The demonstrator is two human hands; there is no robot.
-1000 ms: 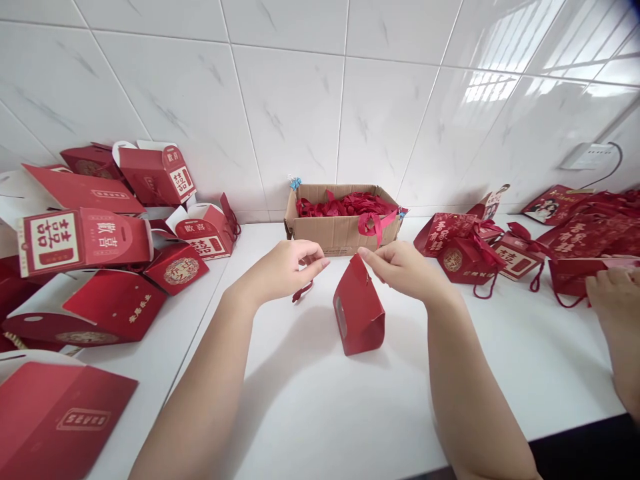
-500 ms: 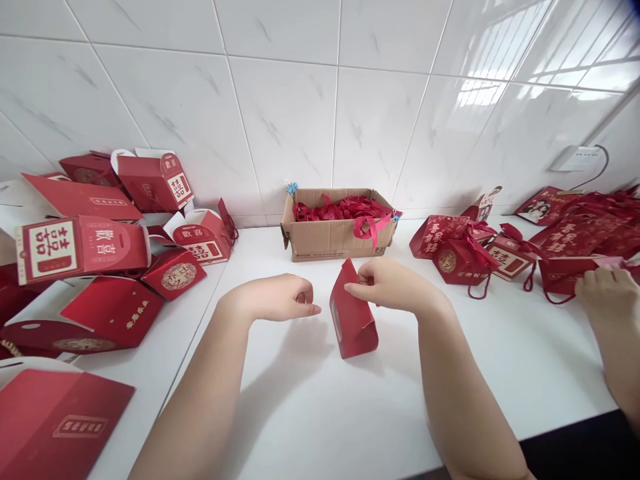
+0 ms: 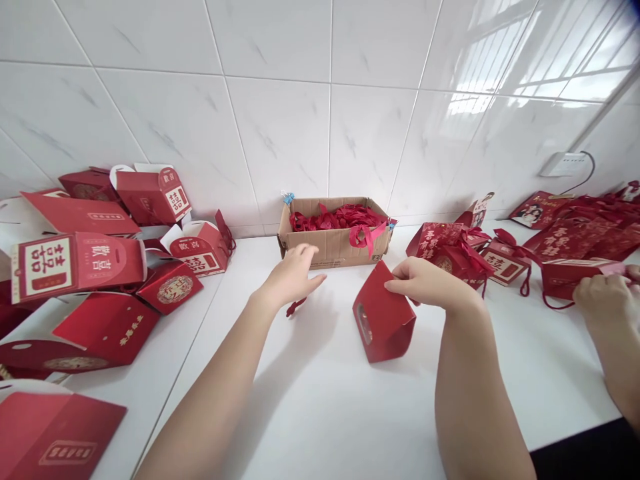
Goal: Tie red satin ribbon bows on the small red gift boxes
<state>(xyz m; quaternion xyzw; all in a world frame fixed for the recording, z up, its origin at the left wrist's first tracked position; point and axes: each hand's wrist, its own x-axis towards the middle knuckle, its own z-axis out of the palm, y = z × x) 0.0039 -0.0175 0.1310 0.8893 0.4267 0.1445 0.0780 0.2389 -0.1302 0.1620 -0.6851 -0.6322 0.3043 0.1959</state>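
My right hand [image 3: 419,283] pinches the top of a red paper gift box [image 3: 384,317], which stands tilted on the white table and has an oval cutout in its left side. Left of it, my left hand [image 3: 296,275] is raised with thumb and fingers apart, in front of a cardboard box [image 3: 330,248]. That box is filled with red ribbons [image 3: 343,217], and one pink-red ribbon loop [image 3: 367,237] hangs over its front. A short dark red cord [image 3: 297,307] shows just below my left hand; whether it touches the hand I cannot tell.
Untied red gift boxes [image 3: 80,263] are piled at the left. At the right sit several boxes with ribbon bows [image 3: 475,250]. Another person's hand [image 3: 605,297] touches a red box [image 3: 570,277] at the far right. A tiled wall [image 3: 280,133] rises behind.
My left hand has opened and moved forward towards the cardboard box. The gift box has shifted right and turned with my right hand. The dark red cord has come into view.
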